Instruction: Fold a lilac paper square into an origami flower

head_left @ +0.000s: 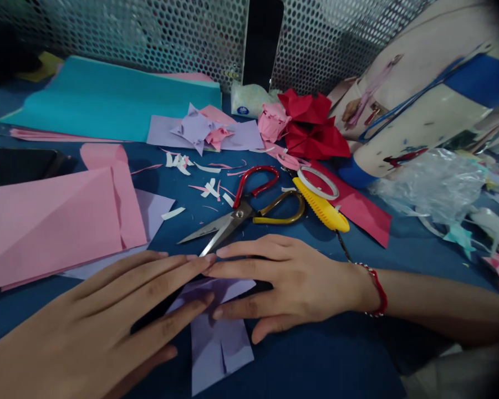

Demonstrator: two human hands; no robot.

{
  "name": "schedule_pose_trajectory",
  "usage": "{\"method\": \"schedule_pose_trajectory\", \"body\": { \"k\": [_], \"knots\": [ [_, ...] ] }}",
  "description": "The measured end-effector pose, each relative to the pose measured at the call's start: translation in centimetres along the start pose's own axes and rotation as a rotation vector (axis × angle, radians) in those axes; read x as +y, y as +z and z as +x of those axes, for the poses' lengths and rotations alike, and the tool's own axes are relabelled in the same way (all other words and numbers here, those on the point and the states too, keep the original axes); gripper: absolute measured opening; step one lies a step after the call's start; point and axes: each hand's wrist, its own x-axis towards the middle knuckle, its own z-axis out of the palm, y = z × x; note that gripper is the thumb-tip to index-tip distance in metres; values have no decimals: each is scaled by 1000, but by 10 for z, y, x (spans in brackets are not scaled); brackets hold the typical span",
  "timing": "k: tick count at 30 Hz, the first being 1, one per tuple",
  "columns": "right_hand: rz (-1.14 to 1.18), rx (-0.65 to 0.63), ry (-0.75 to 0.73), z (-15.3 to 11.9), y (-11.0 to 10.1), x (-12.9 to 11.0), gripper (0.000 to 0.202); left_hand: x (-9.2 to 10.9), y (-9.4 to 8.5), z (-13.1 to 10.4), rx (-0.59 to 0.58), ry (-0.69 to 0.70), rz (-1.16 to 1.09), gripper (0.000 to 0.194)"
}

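A piece of purple paper [220, 349] lies on the blue table with a fold and a crease or slit near its lower end. My left hand [120, 310] reaches in from the lower left, fingers stretched out, fingertips over the paper's upper part. From the right, my right hand [286, 282] lies with spread fingers, its tips on the same paper and meeting the left fingertips. The paper's upper edge is partly hidden under both hands. Just beyond the fingers, scissors [243, 210] with one red and one yellow-brown handle lie with blades apart.
Pink sheets [58, 221] lie at left, teal paper [116, 100] behind. Paper scraps [210, 188], a yellow cutter [322, 205], a white tape roll [318, 183] and a red strip [357, 205] surround the scissors. Folded red paper [311, 122], a phone [263, 41] and a bottle [424, 122] stand farther back.
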Motion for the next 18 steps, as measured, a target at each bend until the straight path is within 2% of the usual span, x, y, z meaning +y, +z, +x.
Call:
{"method": "schedule_pose_trajectory", "body": {
  "k": [5, 14, 18],
  "knots": [
    [-1, -28, -9, 0, 0, 0, 50, 0, 6, -7, 27, -38, -25, 80],
    [46, 29, 21, 4, -1, -1, 47, 8, 10, -7, 82, -67, -47, 82],
    [50, 34, 29, 4, -1, 0, 50, 10, 13, -15, 31, -78, -28, 86]
  ]
}}
